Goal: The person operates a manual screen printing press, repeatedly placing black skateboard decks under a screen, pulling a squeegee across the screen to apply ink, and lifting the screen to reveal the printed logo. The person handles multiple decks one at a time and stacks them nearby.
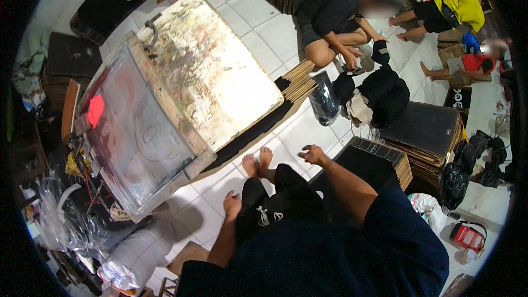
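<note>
My left hand (232,205) hangs beside my left leg with its fingers loosely bent and apart, and I see nothing in it. My right hand (313,155) is held out over the tiled floor, fingers spread, touching nothing. Ahead of my left hand a screen-printing frame (204,153) with a wooden border stands tilted, a bright red-pink patch (95,111) on its mesh. Beyond it lies a paint-stained white work table (242,82). Near my right hand is a stack of black-topped boards (363,159).
Thin brown boards (300,80) jut from the table's right end. A person in black (330,14) sits on the floor by a heap of black caps (385,91). Farther right are people in yellow (462,5) and red (473,61). A wrapped white roll (137,253) lies lower left.
</note>
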Demonstrator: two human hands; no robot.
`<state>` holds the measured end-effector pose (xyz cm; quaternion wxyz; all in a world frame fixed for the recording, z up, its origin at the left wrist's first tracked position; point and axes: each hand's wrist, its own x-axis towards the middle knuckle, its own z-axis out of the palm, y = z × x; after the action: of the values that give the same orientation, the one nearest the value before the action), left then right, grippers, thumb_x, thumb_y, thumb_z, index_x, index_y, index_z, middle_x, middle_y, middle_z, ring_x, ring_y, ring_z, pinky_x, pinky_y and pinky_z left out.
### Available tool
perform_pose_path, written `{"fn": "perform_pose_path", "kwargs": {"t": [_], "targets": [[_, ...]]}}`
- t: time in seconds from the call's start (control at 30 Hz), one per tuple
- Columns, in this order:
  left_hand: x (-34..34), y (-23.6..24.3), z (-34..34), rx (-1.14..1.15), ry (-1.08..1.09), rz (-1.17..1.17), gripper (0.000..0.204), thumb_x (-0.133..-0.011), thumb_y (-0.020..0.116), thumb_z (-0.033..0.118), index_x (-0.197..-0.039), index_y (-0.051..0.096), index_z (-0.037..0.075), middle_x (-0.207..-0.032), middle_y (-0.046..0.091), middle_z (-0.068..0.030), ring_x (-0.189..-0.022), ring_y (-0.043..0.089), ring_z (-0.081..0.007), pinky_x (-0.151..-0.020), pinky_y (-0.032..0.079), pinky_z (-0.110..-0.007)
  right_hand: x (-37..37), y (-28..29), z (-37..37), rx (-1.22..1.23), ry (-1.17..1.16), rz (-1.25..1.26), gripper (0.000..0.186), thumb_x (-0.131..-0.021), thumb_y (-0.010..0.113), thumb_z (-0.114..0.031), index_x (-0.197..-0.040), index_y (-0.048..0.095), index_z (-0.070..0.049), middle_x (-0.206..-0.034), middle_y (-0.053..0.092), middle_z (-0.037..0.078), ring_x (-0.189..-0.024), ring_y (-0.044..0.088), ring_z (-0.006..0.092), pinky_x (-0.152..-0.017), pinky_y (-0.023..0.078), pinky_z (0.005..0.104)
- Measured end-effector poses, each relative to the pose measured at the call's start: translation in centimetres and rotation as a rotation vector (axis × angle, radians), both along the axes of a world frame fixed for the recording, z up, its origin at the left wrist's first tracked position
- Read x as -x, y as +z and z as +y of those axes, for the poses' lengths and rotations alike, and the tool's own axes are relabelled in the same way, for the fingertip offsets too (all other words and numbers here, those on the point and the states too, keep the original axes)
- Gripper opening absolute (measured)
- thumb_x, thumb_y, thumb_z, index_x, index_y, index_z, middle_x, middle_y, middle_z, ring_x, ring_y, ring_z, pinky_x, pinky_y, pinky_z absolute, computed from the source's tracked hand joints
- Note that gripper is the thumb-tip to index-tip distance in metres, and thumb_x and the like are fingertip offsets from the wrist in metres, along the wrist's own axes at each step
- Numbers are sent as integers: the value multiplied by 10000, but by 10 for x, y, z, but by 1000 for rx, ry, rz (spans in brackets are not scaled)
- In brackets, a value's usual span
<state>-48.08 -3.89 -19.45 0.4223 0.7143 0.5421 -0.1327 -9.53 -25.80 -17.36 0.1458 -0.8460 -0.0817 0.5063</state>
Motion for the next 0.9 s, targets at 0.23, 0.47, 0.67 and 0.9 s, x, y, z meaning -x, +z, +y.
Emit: {"fn": "perform_pose_path", "kwargs": {"t": [0.23,0.47,0.67,0.9], "targets": [[-209,149,32,-185,-299,-734,316,-855,523,-27,-1109,709,-7,-1026,726,-218,-1004,705,-401,-903,557,-441,-63,52,-102,-46,-579,64,548,-934,754,-339,-1346,620,-2,-976,768,165,-747,763,234,-570,594,361],[-398,151,109,-827,-29,-369,532,-919,670,214,-1413,580,38,-1502,464,-263,-1382,417,-444,-1118,344,-562,-158,46,-165,46,-98,-88,496,-928,754,-358,-1261,685,4,-951,766,158,-851,749,235,-785,583,370],[-462,118,125,-928,237,97,613,-1009,555,379,-1512,475,38,-1618,320,-275,-1534,235,-433,-1241,182,-581,-348,85,-243,-151,-499,46,386,-961,728,-257,-1241,673,2,-956,742,133,-793,723,223,-628,573,347],[-473,138,117,-943,267,110,598,-1025,535,351,-1521,447,29,-1607,334,-271,-1532,241,-435,-1242,191,-588,-526,124,-258,-284,-644,-210,339,-986,683,-306,-1203,630,-51,-853,672,63,-665,674,169,-525,538,310]]}}
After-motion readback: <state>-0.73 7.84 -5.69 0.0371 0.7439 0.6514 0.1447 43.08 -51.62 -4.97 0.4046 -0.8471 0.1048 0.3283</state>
